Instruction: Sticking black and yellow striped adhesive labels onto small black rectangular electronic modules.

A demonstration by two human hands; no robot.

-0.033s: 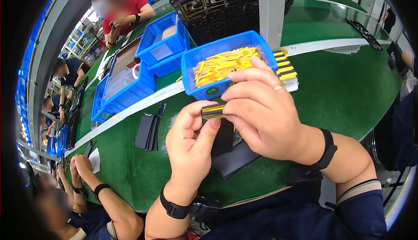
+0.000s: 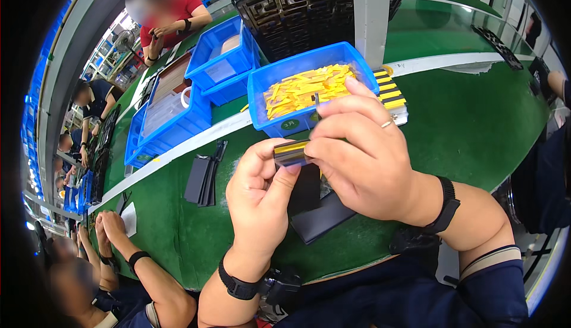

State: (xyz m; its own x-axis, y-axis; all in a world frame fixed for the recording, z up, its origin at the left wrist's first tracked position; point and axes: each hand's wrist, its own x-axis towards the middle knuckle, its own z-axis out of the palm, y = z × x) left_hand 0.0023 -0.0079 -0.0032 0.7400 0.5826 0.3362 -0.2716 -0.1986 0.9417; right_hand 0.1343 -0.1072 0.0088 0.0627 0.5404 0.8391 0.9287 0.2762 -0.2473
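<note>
My left hand (image 2: 257, 191) is closed, holding a small flat dark piece with a yellow strip along it (image 2: 289, 149) between thumb and fingers. My right hand (image 2: 363, 164) is closed at the right end of that same piece, its thumb and a finger touching it. By the raised right index fingertip shows a tiny dark bit (image 2: 316, 98), too small to name. Just beyond the hands stands a blue bin (image 2: 270, 128) with many yellow strips (image 2: 297, 90) in it. Beneath the hands, flat black pieces (image 2: 324, 216) lie on the green table, partly hidden by my fingers.
More black pieces (image 2: 200, 179) lie left of my hands. Blue bins (image 2: 172, 134) stand farther left, with a grey post (image 2: 372, 18) behind the yellow-strip bin. Yellow-and-black striped pieces (image 2: 389, 93) lie right of it. A co-worker's arms (image 2: 140, 256) are at the lower left.
My right hand has shifted very slightly to the right, and its fingers have turned a little. The left hand still holds the dark piece, which has tilted slightly.
</note>
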